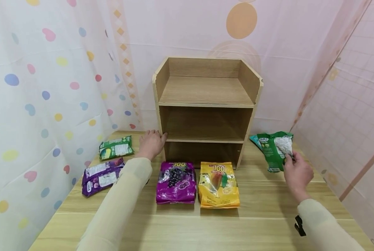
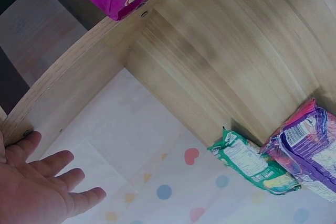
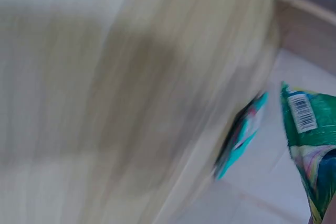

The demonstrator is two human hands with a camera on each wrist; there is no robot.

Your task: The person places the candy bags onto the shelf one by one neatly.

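My left hand (image 1: 152, 143) rests against the left side panel of a small wooden shelf (image 1: 206, 104); its fingers look loosely extended in the left wrist view. Out at the right, my right hand (image 1: 298, 173) pinches the lower edge of a green candy bag (image 1: 271, 153), which is tilted above the table. Part of that bag also shows in the right wrist view, where most of the hand is out of frame. A teal packet (image 3: 241, 135) lies on the table behind the green bag and is partly covered by it in the head view.
A purple grape candy bag (image 1: 176, 183) and a yellow candy bag (image 1: 218, 184) stand before the shelf's lowest opening. Left of the shelf lie another green packet (image 1: 116, 147) and a dark purple packet (image 1: 102, 176). Patterned curtains (image 1: 64, 69) enclose the wooden table (image 1: 190, 233).
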